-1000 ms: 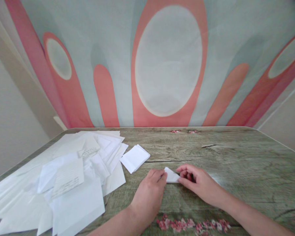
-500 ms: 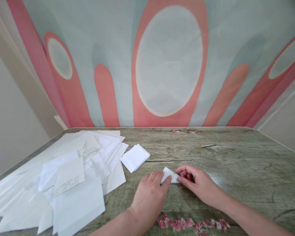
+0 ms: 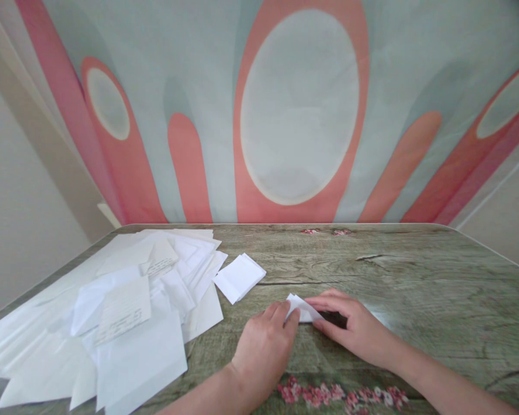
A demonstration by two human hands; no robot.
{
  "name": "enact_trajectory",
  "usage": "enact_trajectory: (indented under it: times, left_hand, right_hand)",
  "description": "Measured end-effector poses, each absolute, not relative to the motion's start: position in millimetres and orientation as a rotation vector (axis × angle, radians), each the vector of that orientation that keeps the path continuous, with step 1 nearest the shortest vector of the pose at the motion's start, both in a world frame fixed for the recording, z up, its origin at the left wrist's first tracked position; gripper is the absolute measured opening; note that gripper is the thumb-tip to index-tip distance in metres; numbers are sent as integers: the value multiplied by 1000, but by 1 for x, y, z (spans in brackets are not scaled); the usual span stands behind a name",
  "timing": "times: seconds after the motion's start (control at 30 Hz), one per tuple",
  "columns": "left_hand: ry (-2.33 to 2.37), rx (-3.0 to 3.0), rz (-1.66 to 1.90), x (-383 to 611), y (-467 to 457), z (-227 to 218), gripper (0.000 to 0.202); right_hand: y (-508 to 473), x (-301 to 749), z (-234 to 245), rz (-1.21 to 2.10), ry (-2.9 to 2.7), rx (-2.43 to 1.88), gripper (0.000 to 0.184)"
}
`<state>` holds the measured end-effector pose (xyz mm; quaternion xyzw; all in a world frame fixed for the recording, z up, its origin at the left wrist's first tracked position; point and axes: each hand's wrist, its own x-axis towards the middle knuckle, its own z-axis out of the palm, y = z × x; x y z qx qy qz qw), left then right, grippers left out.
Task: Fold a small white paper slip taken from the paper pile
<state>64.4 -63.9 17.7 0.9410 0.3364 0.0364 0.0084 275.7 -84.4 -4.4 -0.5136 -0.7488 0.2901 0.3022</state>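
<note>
A small folded piece of white paper (image 3: 305, 312) lies on the table between my hands, triangular in outline with a peak at its upper left. My left hand (image 3: 266, 346) grips its left side, thumb in front and fingers behind. At the right side, my right hand (image 3: 350, 325) has its index finger along the sloping edge and its thumb at the lower right corner, with a gap between the two. Up and to the left of my hands lies a small stack of white paper squares (image 3: 240, 278).
Loose white sheets (image 3: 142, 357) spread over the table's left side, some with printed lines. The wood-patterned table (image 3: 436, 300) carries pink flower prints (image 3: 341, 395) near the front. Behind it hangs a coral and grey-green patterned backdrop (image 3: 298, 115).
My right index finger has moved left along the paper's slanted edge, and the thumb and index finger are farther apart. My left hand keeps its hold.
</note>
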Motion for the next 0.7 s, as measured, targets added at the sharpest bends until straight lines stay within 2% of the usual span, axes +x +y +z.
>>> enact_trajectory:
  times: [0.17,0.3,0.57,0.7]
  left_hand:
    - [1067,2970,54,66,-66,20,34]
    - [1070,2982,35,67,-68,19,35]
    - [1050,3005,77,65,-66,16,34]
    - [1038,3006,81,66,-65,17,35]
  right_hand:
    - [-84,284,-1,643,-2204,-1315,46]
    - [-82,287,4,621,-2300,-1280,50]
    - [-77,290,-8,594,-2205,-1201,30]
    - [-76,288,-13,577,-2129,-1154,27]
